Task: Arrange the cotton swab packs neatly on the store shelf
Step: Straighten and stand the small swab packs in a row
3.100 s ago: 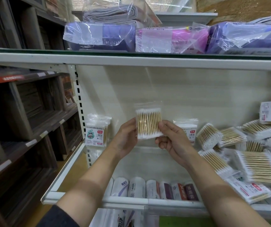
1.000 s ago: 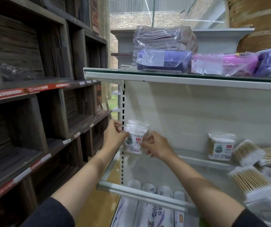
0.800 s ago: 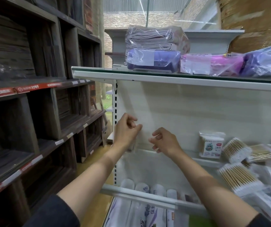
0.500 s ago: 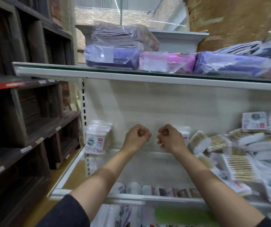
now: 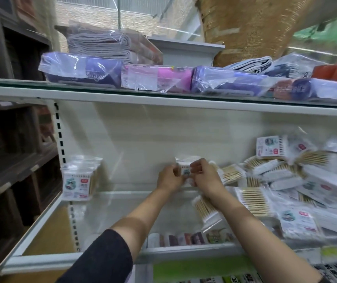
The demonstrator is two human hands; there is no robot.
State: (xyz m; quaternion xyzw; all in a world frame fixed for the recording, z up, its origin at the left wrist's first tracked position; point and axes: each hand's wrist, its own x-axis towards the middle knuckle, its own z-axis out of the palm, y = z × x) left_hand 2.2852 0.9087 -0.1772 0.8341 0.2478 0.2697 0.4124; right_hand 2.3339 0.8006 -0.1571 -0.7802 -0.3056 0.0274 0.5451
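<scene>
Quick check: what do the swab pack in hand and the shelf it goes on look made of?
Swab pack: thin clear plastic film, glossy and crinkled, over a printed paper label; the loose packs show tan, likely wooden, sticks with white tips. Shelf: probably painted metal, smooth off-white, with a slotted upright.

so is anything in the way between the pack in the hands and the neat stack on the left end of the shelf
Nothing visible. Both hands, left and right, pinch the pack; the shelf between it and the upright stack shows bare. The loose pile lies on the other side.
</scene>
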